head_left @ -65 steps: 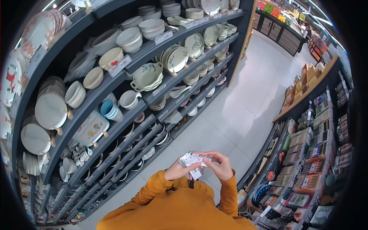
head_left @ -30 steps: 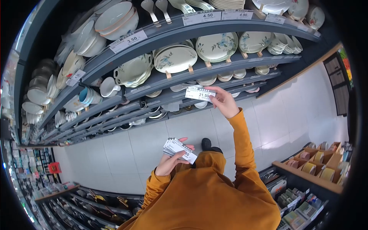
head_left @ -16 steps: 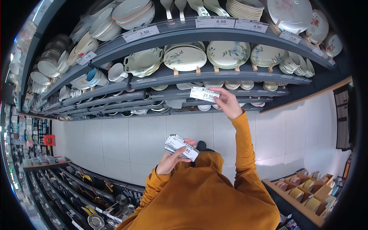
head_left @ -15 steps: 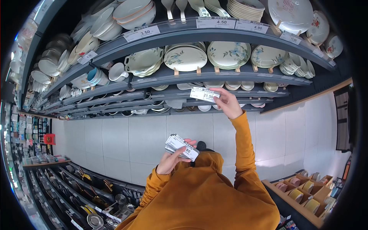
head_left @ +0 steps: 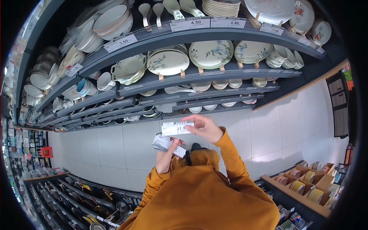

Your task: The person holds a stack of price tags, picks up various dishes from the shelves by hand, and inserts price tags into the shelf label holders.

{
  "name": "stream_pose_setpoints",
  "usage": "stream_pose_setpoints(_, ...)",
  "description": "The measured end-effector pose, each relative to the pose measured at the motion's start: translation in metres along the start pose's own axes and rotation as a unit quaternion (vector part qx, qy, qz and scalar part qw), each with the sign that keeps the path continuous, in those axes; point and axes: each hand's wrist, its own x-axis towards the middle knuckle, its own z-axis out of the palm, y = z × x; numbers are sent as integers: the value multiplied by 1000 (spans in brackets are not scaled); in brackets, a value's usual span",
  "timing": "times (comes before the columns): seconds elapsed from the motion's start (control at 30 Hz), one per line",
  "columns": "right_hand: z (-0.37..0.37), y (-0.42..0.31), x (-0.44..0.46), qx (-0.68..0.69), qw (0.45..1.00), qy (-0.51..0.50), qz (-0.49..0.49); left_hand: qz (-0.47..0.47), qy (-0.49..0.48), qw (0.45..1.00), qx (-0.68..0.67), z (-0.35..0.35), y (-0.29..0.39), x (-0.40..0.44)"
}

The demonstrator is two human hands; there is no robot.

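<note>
My left hand (head_left: 166, 156) is closed on a fanned stack of white price tags (head_left: 165, 143), held low over the floor near my body. Between the thumb and fingers of my right hand (head_left: 203, 128) is a single price tag (head_left: 177, 128), slightly blurred, its number starting with 21. This tag is just above the stack and partly overlaps its upper edge in view. Past my hands, a dark shelf edge (head_left: 153, 89) runs under oval plates (head_left: 168, 62) with blue flowers, standing on small wooden holders.
Higher up, a shelf carries bowls (head_left: 113, 21), spoons and stacked plates, with price labels (head_left: 190, 24) along its edge. A wooden divided rack (head_left: 297, 197) with rolls stands at lower right. Dark racks with utensils (head_left: 82, 199) are at lower left; a red box (head_left: 46, 152) is at far left.
My right hand has come down and left with the single tag, from in front of the shelves to the stack. My left hand has shifted slightly left. The view has moved a little.
</note>
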Motion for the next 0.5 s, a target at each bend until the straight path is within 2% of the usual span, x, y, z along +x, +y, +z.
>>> stream_pose_setpoints(0.07, 9, 8, -9, 8, 1000, 3, -20, -10, 24, 1000, 5, 7, 0, 4)
stream_pose_setpoints(0.2, 12, 15, -22, -14, 999, 36, 5, -23, 50, 998, 4, 14, -4, 7)
stream_pose_setpoints(0.3, 10, 21, -25, -22, 999, 43, 0, -25, 44, 999, -1, 13, -8, 8)
stream_pose_setpoints(0.5, 7, 22, -21, -72, 997, 15, -19, -10, 58, 998, 9, 16, -10, 5)
